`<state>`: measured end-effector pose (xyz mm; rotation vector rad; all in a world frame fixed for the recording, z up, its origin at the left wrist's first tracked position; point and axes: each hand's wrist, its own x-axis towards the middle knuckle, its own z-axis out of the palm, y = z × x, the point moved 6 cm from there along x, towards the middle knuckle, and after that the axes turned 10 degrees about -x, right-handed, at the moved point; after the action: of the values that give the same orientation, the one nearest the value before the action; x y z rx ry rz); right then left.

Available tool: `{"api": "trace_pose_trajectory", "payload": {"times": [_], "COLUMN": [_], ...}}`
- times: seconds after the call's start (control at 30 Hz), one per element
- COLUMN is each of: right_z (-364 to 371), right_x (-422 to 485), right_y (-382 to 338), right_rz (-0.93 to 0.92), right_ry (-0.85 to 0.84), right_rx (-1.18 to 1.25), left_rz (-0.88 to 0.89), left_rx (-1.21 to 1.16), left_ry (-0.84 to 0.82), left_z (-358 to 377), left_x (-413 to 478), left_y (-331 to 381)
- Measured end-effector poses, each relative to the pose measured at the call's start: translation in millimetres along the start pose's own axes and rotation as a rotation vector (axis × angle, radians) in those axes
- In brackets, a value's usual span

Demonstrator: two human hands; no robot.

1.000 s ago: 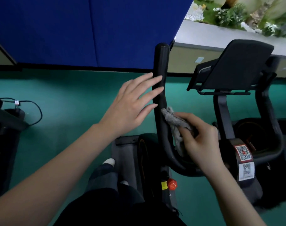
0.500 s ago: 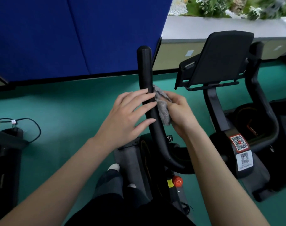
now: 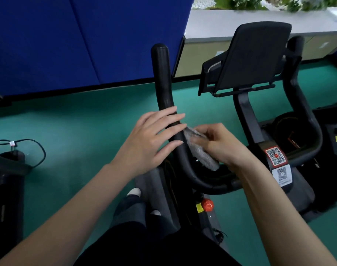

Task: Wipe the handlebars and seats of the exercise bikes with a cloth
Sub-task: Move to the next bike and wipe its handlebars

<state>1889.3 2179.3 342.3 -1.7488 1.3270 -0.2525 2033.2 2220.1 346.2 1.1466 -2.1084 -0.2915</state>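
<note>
While I am wiping the near bike: I am reading the job as partway along, with the black, matte, curved handlebar tube [image 3: 162, 79] getting the attention and no seat showing from the head view.
Cloth: the small grey fuzzy cloth [image 3: 201, 153] is lying bunched against the right side of that tube, just above its lower bend, and its loose end is hanging below my grip.
Handling: I am judging the cloth to be light, soft and limp, so it is probably folding away wherever nothing is backing it. Wadding it behind the contact patch is looking wiser than holding a corner. The tube is looking stiff and fixed, and its matte skin is likely dragging on the fibres rather than letting them slide.
Right hand: my right hand [image 3: 221, 145] is gripping the cloth's upper part, with its fingers curled round the fabric and pushing it sideways onto the tube.
Left hand: my left hand [image 3: 148, 140] is lying across the tube just above the cloth, its fingers [image 3: 163, 112] straight and spread. It is touching the tube rather than wrapping it, seemingly steadying things.
Surroundings: a black tilted tablet holder [image 3: 254, 54] is standing to the right, with the second black handlebar arm [image 3: 296, 48] beyond it. A round red knob [image 3: 207, 205] is sitting low on the frame, and a red-bordered QR sticker [image 3: 275, 156] is showing on the post, all over teal flooring [image 3: 77, 121].
</note>
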Motion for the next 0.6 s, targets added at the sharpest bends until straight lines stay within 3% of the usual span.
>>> {"api": "trace_pose_trajectory", "payload": {"times": [0.1, 0.27, 0.5, 0.6], "right_z": [-6.7, -13.9, 3.4, -8.7], "right_x": [-24.7, -54.4, -93.8, -99.3], "right_y": [7.3, -10.5, -11.0, -7.2], "right_rz": [-0.040, -0.151, -0.340, -0.286], "right_ry": [-0.006, 0.422, 0.375, 0.500], "right_rx": [-0.295, -0.350, -0.446, -0.467], "left_rz": [-0.008, -0.043, -0.050, 0.027], "left_rx": [-0.009, -0.039, 0.042, 0.098], "left_ry": [0.003, 0.009, -0.018, -0.067], "left_z": [2.6, 5.5, 5.2, 3.4], "left_x": [-1.9, -2.7, -1.3, 10.0], "left_y": [-1.6, -2.6, 8.7, 16.2]}}
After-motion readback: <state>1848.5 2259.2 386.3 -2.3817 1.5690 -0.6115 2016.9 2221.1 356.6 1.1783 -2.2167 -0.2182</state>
